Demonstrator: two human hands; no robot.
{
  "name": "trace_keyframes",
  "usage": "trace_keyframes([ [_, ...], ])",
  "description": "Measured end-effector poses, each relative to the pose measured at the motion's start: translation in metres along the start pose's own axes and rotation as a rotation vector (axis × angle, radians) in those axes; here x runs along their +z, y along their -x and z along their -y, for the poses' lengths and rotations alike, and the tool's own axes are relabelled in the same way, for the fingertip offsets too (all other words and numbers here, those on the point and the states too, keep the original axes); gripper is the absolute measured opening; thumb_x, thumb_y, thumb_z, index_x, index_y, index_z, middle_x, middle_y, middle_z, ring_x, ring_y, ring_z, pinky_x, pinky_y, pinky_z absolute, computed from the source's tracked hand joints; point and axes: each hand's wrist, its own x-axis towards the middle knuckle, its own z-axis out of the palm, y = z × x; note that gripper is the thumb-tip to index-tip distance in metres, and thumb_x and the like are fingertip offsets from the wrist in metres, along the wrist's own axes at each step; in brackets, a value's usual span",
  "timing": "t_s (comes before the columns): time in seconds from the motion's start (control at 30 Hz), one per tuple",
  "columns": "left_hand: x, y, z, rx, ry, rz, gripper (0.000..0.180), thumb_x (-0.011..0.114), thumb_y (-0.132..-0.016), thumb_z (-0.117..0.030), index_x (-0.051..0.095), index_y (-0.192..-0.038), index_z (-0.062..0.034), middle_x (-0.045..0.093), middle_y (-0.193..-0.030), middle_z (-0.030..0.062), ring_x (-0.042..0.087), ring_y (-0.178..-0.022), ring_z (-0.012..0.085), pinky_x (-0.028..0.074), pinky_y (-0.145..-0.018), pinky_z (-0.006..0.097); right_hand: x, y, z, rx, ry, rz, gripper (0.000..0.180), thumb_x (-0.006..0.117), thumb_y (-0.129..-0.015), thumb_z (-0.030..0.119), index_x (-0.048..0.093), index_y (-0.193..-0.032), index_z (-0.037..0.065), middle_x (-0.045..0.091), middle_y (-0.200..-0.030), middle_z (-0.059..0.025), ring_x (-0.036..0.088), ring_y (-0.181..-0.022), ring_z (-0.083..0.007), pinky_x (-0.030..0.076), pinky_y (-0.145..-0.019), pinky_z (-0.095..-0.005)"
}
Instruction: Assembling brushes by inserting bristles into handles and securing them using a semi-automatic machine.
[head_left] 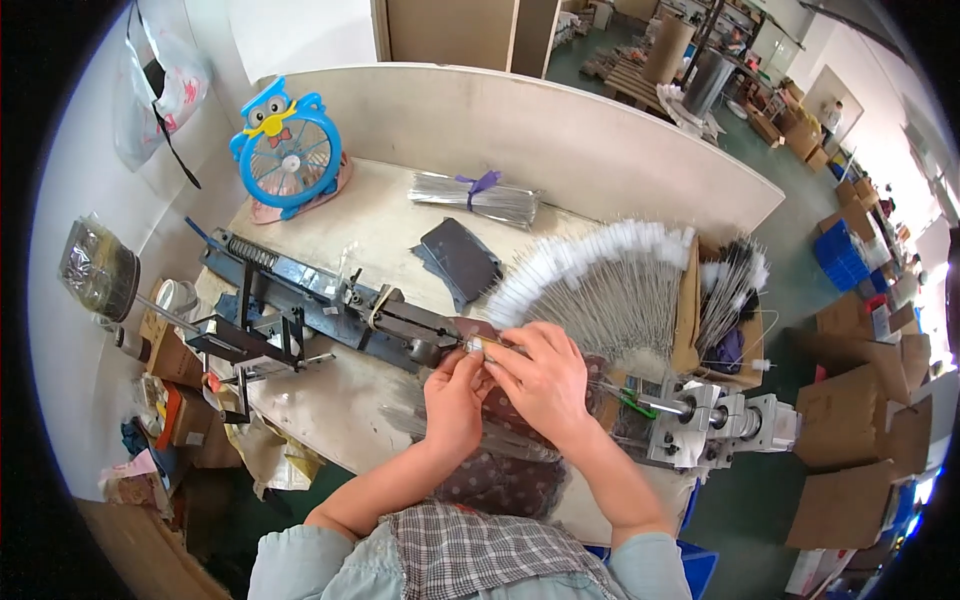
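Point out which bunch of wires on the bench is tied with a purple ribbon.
The loose silver bundle lying at the back of the bench, near the blue owl fan. The fanned white-tipped wires beside the hands carry no ribbon.

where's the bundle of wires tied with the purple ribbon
In the head view, the tied wire bundle lies at the table's far side, behind the dark pouch and right of the blue owl fan.

Pale workbench (390,230) – blue fan (287,150) (owl-topped), tied wire bundle (475,198), dark pouch (462,258), fanned white-tipped brushes (600,280), blue metal machine (300,295)
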Motion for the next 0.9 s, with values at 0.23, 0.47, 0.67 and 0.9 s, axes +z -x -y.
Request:
trace_keyframes([
  [0.23,0.008,0.002,0.001,-0.007,-0.03,-0.012,0.016,0.053,-0.089,-0.005,0.056,-0.104,0.0014,0.061,-0.099,0.0069,0.061,-0.087,0.0135,0.049,-0.077,0.027,-0.007,0.002,-0.009,0.008,-0.082,0.034,0.026,0.072,-0.069,0.016,0.068,-0.094,0.015,0.061,-0.096,0.0002,0.055,-0.095,-0.0221,0.047,-0.075,-0.0354],
  [0.47,0.004,0.003,0.001,-0.059,0.109,-0.017,0.015,0.051,-0.09,-0.008,0.057,-0.103,-0.0007,0.062,-0.1,0.0067,0.062,-0.088,0.0144,0.049,-0.079,0.029,-0.002,0.0,-0.006,0.019,-0.059,0.073,0.026,0.073,-0.068,0.015,0.069,-0.094,0.014,0.062,-0.096,-0.0009,0.056,-0.096,-0.0224,0.048,-0.076,-0.0355],
  [0.67,0.001,0.001,0.001,-0.042,0.078,-0.04,0.013,0.051,-0.09,-0.011,0.058,-0.099,-0.003,0.063,-0.096,0.0046,0.061,-0.087,0.014,0.049,-0.078,0.032,0.004,-0.003,-0.005,0.005,-0.072,0.037,0.025,0.074,-0.068,0.014,0.069,-0.092,0.012,0.063,-0.094,-0.0011,0.057,-0.093,-0.0218,0.048,-0.075,-0.0347],
  [0.9,-0.002,-0.001,0.005,-0.049,0.059,-0.015,0.013,0.052,-0.091,-0.011,0.058,-0.098,-0.0029,0.063,-0.096,0.0051,0.062,-0.085,0.0143,0.049,-0.077,0.031,-0.003,0.001,-0.005,0.001,-0.032,0.037,0.025,0.074,-0.068,0.015,0.069,-0.091,0.012,0.063,-0.094,-0.0007,0.058,-0.092,-0.0216,0.048,-0.075,-0.0346],
])
